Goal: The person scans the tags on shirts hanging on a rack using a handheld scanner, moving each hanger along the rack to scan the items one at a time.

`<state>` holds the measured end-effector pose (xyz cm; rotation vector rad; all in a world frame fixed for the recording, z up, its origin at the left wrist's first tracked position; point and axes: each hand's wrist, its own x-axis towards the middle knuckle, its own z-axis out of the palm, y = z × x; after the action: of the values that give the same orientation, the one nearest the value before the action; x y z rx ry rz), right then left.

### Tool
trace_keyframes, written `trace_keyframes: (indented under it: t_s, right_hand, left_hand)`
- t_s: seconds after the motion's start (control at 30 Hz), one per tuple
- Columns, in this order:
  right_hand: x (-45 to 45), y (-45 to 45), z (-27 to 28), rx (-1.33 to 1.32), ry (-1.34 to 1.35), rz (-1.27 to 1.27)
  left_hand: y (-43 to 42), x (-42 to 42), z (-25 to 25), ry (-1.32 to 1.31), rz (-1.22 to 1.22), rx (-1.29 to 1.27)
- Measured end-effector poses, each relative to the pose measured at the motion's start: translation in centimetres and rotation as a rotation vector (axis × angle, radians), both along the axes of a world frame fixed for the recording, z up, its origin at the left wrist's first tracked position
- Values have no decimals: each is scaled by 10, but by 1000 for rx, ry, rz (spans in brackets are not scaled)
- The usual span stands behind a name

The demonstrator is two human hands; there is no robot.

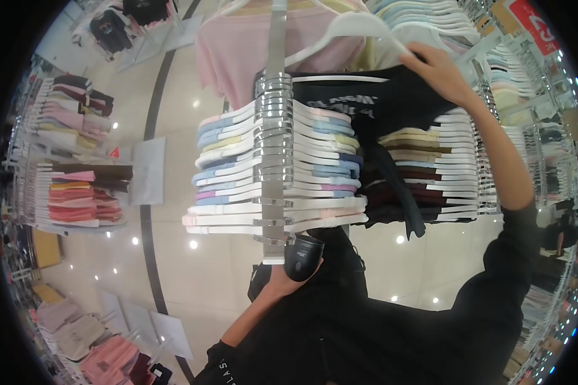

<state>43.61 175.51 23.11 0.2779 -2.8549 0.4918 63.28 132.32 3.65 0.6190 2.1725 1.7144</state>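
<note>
My left hand (288, 280) is wrapped round a black handheld device (304, 258) below the front end of a metal rail (273, 251). My right hand (427, 64), raised at the upper right, grips a black garment with white lettering (392, 96) near its shoulder. A white hanger (359, 25) shows beside this garment, its end close to my right fingers. Between my hands, white hangers with pastel clothes (231, 154) hang in a close row along the rail.
A pink top (237, 51) hangs behind the row. To the right, more hangers hold beige and dark clothes (417, 173). Racks of folded or hung clothes (83, 199) stand at the left across the tiled floor (199, 276). A red sign (532, 25) is at the upper right.
</note>
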Motion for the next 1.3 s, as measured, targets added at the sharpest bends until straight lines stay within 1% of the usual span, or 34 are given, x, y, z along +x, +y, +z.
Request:
trace_keyframes:
  t_s: [0.03,0.07,0.1,0.17,0.23,0.27,0.3,0.37,0.4,0.43,0.47,0.53,0.57,0.67,0.7,0.73,0.77,0.8,0.83,0.93,1.0,1.03,1.1,1.23,1.3]
  right_hand:
    - [12,9,17,65,-24,-44]
    - [25,14,34,128,-48,-89]
    - [38,14,51,134,-45,-93]
    - [63,14,83,44,-53,-210]
    - [76,37,112,14,-88,-289]
    - [83,43,124,-43,-44,-327]
    - [85,64,144,-13,-104,-406]
    - [93,66,166,-108,143,-616]
    - [95,87,181,-104,261,-605]
    - [94,87,198,-100,379,-592]
    - [95,84,213,-98,381,-593]
    - [88,27,247,-584,406,-522]
    - [86,36,264,-520,379,-529]
    - [80,28,310,-497,422,-548]
    - [77,35,329,-429,470,-601]
    - [75,33,336,-361,516,-655]
    - [76,30,338,-361,518,-652]
    - [77,16,338,-469,600,-564]
    - [78,7,339,-574,679,-474]
    - [82,1,344,-563,688,-477]
    - [82,-3,346,-556,692,-480]
    - [82,-4,348,-553,696,-480]
    - [84,-6,351,-545,705,-484]
    - [84,-11,354,-527,711,-494]
    - [78,-14,351,-523,704,-490]
  left_hand:
    - [0,0,0,3,1,6]
    - [0,0,1,-58,21,47]
    - [-1,0,1,-119,36,89]
    - [-5,-2,-3,-110,5,88]
    - [-8,-6,-3,-99,-29,83]
    - [-10,-7,-3,-106,-62,77]
    - [-11,-9,-2,-113,-94,70]
    - [-12,-11,1,-119,-111,82]
    - [-13,-12,3,-132,-120,90]
    - [-13,-13,3,-130,-122,93]
    - [-13,-14,4,-124,-145,89]
    - [-14,-14,6,-114,-168,86]
    - [-13,-15,6,-101,-164,93]
    - [-12,-15,9,-101,-162,106]
    - [-12,-15,9,-118,-162,107]
    - [-13,-14,7,-115,-160,109]
    - [-13,-14,2,-44,-171,94]
    - [-13,-14,0,28,-182,80]
    - [-13,-14,0,31,-182,82]
    - [-12,-14,1,-15,-163,117]
    - [-12,-14,1,-94,-165,134]
    - [-12,-14,0,-90,-164,136]
    - [-11,-14,-3,7,-167,127]
    - [-9,-13,-4,-16,-151,173]
    - [-9,-11,-6,-75,-150,200]
